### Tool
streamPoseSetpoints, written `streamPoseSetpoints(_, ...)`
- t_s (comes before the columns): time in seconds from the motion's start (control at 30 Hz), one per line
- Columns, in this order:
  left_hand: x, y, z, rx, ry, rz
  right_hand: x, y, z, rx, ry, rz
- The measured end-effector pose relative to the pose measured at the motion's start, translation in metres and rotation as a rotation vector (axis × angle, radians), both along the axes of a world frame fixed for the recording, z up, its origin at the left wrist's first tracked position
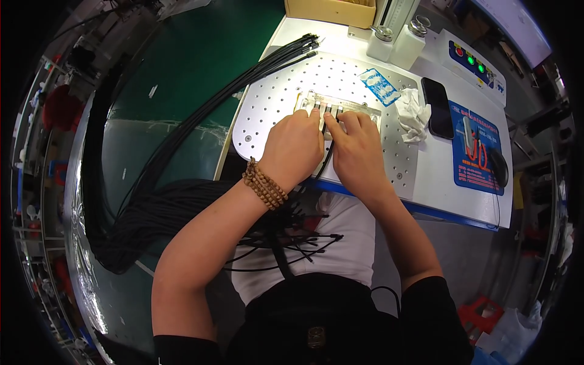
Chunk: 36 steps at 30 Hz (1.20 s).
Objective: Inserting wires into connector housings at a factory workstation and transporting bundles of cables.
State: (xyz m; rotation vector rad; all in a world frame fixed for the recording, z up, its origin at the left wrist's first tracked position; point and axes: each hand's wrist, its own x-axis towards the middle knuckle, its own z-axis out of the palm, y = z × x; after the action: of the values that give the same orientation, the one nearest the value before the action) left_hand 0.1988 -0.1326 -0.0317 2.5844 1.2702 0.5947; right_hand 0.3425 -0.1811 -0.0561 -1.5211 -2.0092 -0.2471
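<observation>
Both of my hands meet at a pale, clear-looking slotted fixture [373, 115] on a perforated metal plate [261, 115]. My left hand [293, 146], with a beaded bracelet above it, has its fingers closed at the fixture's near side, on a black cable end in a slot. Close beside it, my right hand [358, 152] is closed with thumb and forefinger on a black cable [328, 159]. That cable runs down between my hands over the table edge. Several dark strips lie side by side in the slots. My fingertips partly hide them.
A bundle of black cables [201, 115] reaches onto the plate's left; more cables lie across my lap. Right of the fixture are a blue-white card [380, 86], crumpled tissue [413, 115], phone [437, 106] and orange-handled cutters [474, 146]. Two dispenser bottles [408, 45] and a button box [473, 64] stand behind.
</observation>
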Motion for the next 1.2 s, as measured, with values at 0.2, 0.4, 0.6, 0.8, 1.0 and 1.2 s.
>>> streamPoseSetpoints(0.2, -0.001, 0.001, -0.001, 0.000, -0.004, 0.002, 0.000, 0.000, 0.000, 0.001, 0.010, 0.007)
streamPoseSetpoints(0.4, -0.002, 0.000, 0.000, 0.007, -0.008, -0.004, 0.000, -0.001, 0.000, 0.003, 0.018, 0.006)
streamPoseSetpoints(0.6, -0.003, -0.001, 0.001, -0.032, -0.018, 0.025, 0.000, -0.001, 0.001, 0.004, 0.021, 0.009)
streamPoseSetpoints(0.8, -0.005, -0.002, 0.010, -0.127, -0.021, 0.000, 0.000, -0.001, 0.000, -0.022, 0.027, 0.003)
streamPoseSetpoints(1.0, -0.008, -0.001, 0.018, -0.255, 0.049, -0.019, 0.000, -0.003, 0.002, -0.043, 0.023, 0.007)
streamPoseSetpoints(1.2, -0.011, -0.002, 0.025, -0.274, 0.083, -0.075, 0.000, -0.002, 0.005, -0.039, 0.008, 0.005)
